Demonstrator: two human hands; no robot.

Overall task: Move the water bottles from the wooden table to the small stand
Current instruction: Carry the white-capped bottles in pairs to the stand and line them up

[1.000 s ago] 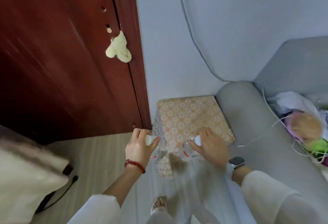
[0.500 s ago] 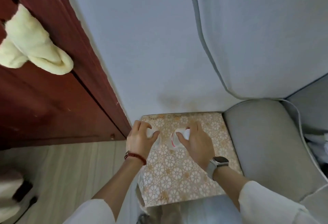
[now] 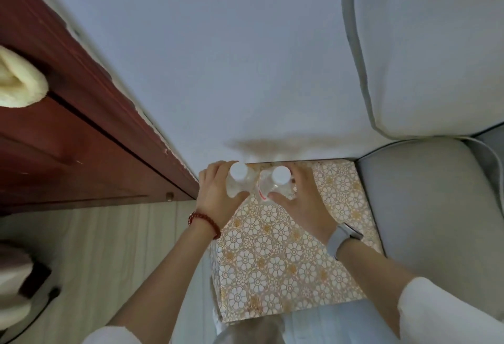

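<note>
Two clear water bottles with white caps stand upright side by side at the far left corner of the small stand (image 3: 286,256), which wears a gold floral cover. My left hand (image 3: 215,196) grips the left bottle (image 3: 238,180) around its body. My right hand (image 3: 302,199) grips the right bottle (image 3: 278,182), which shows a bit of red label. The bottles nearly touch each other and sit close to the wall. Whether their bases rest on the cover is hidden by my hands.
A dark red wooden door (image 3: 68,136) with a cream cloth (image 3: 19,81) on it runs along the left. A grey sofa arm (image 3: 436,207) borders the stand on the right, the white wall (image 3: 218,57) behind. Light wood floor (image 3: 109,261) lies to the left.
My view came closer and tilted down over the stand. Both hands carried the bottles from the stand's front edge to its far left corner by the wall.
</note>
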